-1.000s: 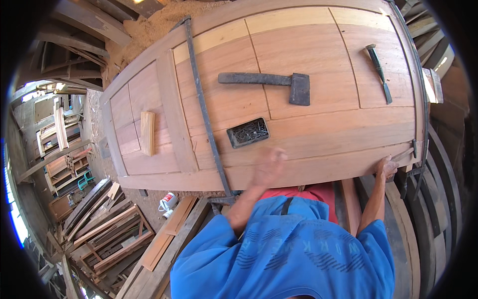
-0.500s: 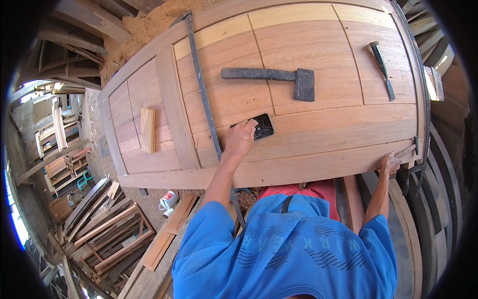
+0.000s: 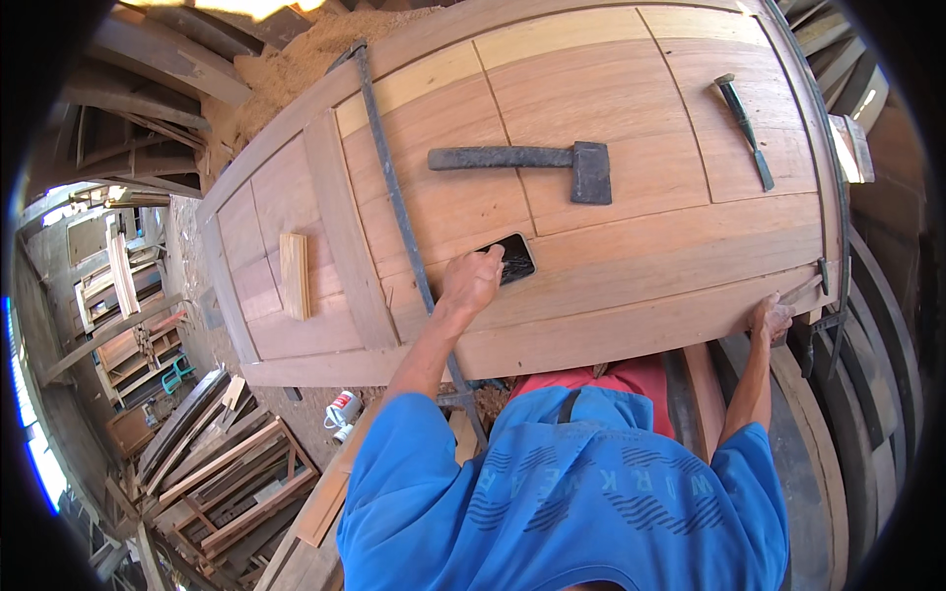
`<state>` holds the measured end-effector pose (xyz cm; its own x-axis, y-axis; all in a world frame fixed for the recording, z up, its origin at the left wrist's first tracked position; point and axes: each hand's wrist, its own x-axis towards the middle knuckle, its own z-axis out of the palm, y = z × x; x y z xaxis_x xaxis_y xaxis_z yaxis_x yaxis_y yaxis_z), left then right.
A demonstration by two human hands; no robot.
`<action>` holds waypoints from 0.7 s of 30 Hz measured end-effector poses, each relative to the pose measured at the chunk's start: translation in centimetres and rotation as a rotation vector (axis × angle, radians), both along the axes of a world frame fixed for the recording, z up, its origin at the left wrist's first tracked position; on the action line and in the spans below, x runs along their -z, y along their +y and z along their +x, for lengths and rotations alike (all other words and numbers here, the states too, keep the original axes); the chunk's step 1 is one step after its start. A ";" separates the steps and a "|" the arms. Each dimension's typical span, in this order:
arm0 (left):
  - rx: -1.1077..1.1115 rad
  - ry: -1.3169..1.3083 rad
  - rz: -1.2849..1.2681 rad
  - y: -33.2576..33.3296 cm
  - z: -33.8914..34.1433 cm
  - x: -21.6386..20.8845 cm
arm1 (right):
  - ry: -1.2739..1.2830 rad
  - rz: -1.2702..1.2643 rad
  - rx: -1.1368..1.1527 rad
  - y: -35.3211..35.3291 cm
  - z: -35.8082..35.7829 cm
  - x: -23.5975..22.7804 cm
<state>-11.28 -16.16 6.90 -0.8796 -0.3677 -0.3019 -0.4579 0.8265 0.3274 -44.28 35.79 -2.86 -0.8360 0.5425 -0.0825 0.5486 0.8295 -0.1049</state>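
Observation:
My left hand (image 3: 471,283) is over a small black, round-cornered holder (image 3: 518,259) with thin, nail-like bits in it. The fingertips are pinched together at its near left part; what they hold, if anything, is too small to make out. At the near right corner of the wooden panel door (image 3: 631,281), my right hand (image 3: 772,317) is closed around the wooden handle of a small hammer (image 3: 823,276), its narrow dark head at the panel's right end. A dark, block-headed mallet (image 3: 591,172) and a chisel (image 3: 746,133) lie farther up the panel.
A long metal bar clamp (image 3: 389,177) crosses the panel, and another dark clamp (image 3: 833,197) runs along its right end. On the left part rests a short wood block (image 3: 295,276). Below stand a white and red container (image 3: 342,409) and stacked timber frames (image 3: 232,483). Sawdust (image 3: 286,69) is heaped behind.
The panel and the tools on it have shifted slightly in view. My left hand has drawn back a little toward the holder's near left edge. The right hand stays at the corner with the hammer.

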 end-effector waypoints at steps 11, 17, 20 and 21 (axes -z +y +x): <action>0.039 0.034 0.046 -0.6 -0.1 -0.1 | -0.048 -0.027 0.024 0.4 -0.2 0.4; 0.157 -0.031 0.086 -0.3 -1.4 0.9 | -0.006 -0.034 0.066 1.0 -1.1 0.9; 0.208 -0.037 0.110 -0.3 -2.3 1.2 | -0.021 -0.054 0.044 1.1 -1.1 0.7; 0.224 -0.082 0.087 -0.3 -2.7 1.0 | -0.019 -0.053 0.046 1.1 -1.3 0.6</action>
<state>-13.94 -16.44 5.86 -0.9074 -0.1354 -0.3978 -0.2942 0.8807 0.3713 -45.59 36.88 -3.51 -0.8081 0.5751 -0.1277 0.5886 0.7967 -0.1369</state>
